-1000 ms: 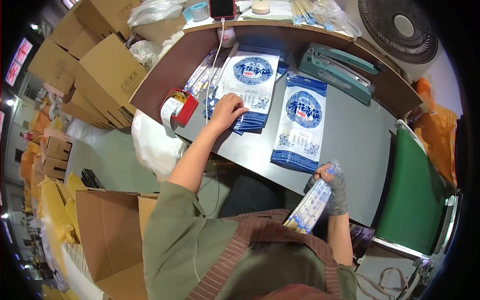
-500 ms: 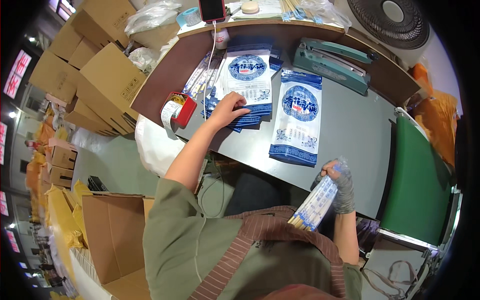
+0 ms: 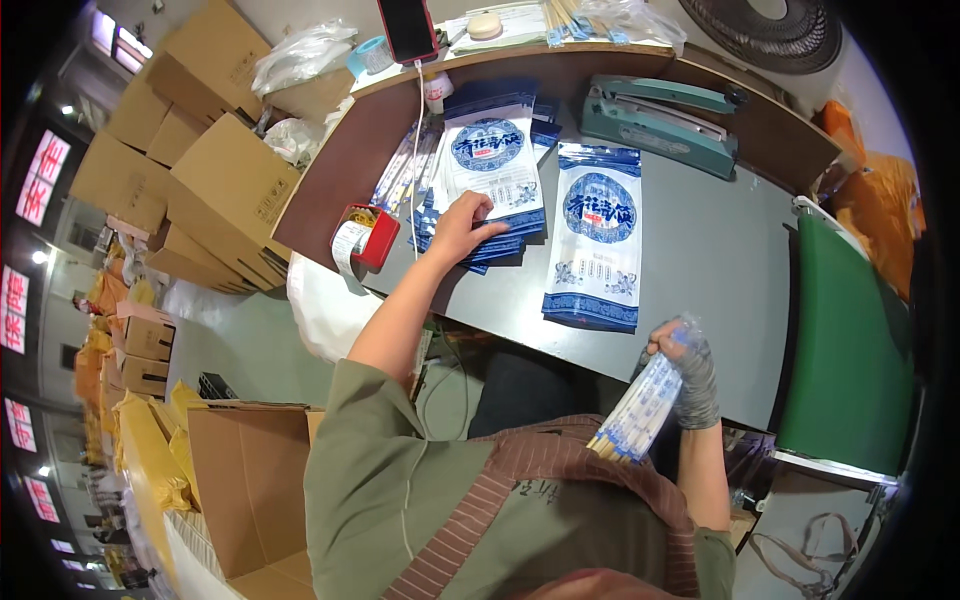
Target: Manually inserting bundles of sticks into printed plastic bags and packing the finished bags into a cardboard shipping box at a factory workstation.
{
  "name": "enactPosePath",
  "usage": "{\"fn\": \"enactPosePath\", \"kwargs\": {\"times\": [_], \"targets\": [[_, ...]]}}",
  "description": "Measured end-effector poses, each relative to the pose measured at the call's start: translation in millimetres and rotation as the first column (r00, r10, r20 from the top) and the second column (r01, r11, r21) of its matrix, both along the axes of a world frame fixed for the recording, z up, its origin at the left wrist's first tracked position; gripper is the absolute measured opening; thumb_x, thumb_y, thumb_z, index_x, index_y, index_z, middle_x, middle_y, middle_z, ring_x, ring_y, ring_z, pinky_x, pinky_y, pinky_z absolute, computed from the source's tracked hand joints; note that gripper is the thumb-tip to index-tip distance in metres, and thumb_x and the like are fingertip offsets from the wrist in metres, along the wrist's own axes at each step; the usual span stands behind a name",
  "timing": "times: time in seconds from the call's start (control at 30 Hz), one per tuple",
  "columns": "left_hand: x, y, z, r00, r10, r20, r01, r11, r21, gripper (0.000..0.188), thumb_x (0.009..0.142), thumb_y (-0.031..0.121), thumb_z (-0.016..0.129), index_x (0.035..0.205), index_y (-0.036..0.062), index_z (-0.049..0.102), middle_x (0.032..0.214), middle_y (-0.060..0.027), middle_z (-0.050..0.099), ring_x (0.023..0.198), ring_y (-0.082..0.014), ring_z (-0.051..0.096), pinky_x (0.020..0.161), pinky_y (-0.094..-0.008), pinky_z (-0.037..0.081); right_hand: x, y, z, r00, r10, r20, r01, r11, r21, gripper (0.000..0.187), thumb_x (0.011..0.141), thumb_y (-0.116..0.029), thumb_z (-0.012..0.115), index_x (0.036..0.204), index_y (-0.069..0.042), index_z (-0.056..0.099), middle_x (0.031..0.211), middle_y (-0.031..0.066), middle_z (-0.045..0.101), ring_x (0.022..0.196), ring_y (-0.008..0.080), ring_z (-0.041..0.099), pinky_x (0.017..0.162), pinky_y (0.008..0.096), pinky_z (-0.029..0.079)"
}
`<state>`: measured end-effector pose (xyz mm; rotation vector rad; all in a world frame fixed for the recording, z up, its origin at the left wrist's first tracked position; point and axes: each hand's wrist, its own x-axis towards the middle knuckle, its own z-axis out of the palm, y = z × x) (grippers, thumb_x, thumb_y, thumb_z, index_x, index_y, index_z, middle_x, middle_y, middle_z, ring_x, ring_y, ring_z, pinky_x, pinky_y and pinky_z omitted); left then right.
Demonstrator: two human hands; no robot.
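Grips a bundle of wrapped sticks (image 3: 637, 408) in the right hand (image 3: 690, 362), closed into a fist around the upper end, at the right part of the table's (image 3: 715, 260) front edge. Slants the bundle down past that edge, with the pale ends pointing toward the striped apron (image 3: 540, 450). Rests the left hand (image 3: 465, 230), half curled, on a fanned pile of blue-and-white bags (image 3: 503, 150) toward the table's left side; cannot tell whether pinching one bag or only lying on top. Could shed sticks over the front edge if loosening the fist, from holding one end alone with seemingly no table beneath the rest. Could drag several bags along with one, because of the overlapped, uneven layers. Could also tug the white cable (image 3: 416, 150), running close along that pile, by sweeping the left hand leftward, or bump the red box (image 3: 372, 240) near the front left corner. Could knock the separate bag stack (image 3: 598, 240) askew, near the middle of the front edge, by swinging the bundle inward too low. Leaves more room toward the teal sealer (image 3: 660, 128) by the back edge, well apart from both hands.
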<state>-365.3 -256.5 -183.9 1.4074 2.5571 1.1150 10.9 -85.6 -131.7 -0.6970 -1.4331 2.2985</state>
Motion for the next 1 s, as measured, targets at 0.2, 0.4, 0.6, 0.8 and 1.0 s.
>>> {"fn": "enactPosePath", "kwargs": {"times": [0.2,0.4,0.6,0.8,1.0], "targets": [[4.1,4.7,2.1,0.972,0.018,-0.233,-0.010,0.999,0.032,0.021,0.085,0.020,0.069,0.094,0.0061,0.056,0.084,-0.0091,0.058,0.078,-0.0290,0.061,0.067,-0.0389,0.047,-0.9,-0.5,1.6,1.000,0.017,0.007,-0.017,1.000,-0.016,0.025,0.076,-0.023,0.071,0.089,-0.003,0.061,0.077,0.0085,0.063,0.068,0.0162,0.061,0.064,0.0279,0.052],[24.9,-23.4,3.9,0.959,-0.145,-0.243,0.123,0.987,-0.106,0.039,0.089,0.005,0.058,0.127,0.0061,0.052,0.125,-0.0165,0.051,0.110,-0.0358,0.053,0.094,-0.0385,0.044,6.1,5.7,-2.0,0.999,-0.035,0.003,0.035,0.998,-0.054,0.022,0.079,-0.020,0.070,0.087,-0.002,0.062,0.075,0.0077,0.064,0.065,0.0163,0.062,0.060,0.0276,0.052],[71.2,-52.0,0.0,0.882,-0.140,-0.451,0.083,0.986,-0.144,0.046,0.083,0.012,0.068,0.126,0.0055,0.055,0.116,-0.0122,0.061,0.104,-0.0321,0.059,0.083,-0.0379,0.052,0.5,4.3,2.4,1.000,-0.008,-0.003,0.008,1.000,0.002,0.025,0.077,-0.023,0.070,0.087,-0.002,0.060,0.077,0.0076,0.060,0.064,0.0171,0.060,0.061,0.0285,0.052],[83.5,-85.8,-10.1,0.836,-0.106,-0.539,0.031,0.989,-0.146,0.023,0.081,0.014,0.062,0.102,0.0050,0.062,0.098,-0.0113,0.064,0.085,-0.0301,0.064,0.069,-0.0368,0.053,5.6,4.3,-23.0,0.987,-0.095,-0.130,0.093,0.995,-0.019,0.024,0.077,-0.018,0.070,0.092,-0.001,0.061,0.078,0.0080,0.061,0.068,0.0152,0.058,0.060,0.0266,0.048],[66.6,-35.9,49.2,0.981,0.059,-0.183,-0.039,0.993,0.110,0.024,0.088,0.027,0.063,0.081,0.0048,0.058,0.075,-0.0171,0.060,0.073,-0.0381,0.059,0.062,-0.0442,0.045,16.6,-0.2,-20.0,0.978,-0.110,-0.180,0.106,0.994,-0.030,0.023,0.078,-0.015,0.071,0.091,0.000,0.058,0.080,0.0126,0.058,0.071,0.0186,0.058,0.060,0.0283,0.049]]}}
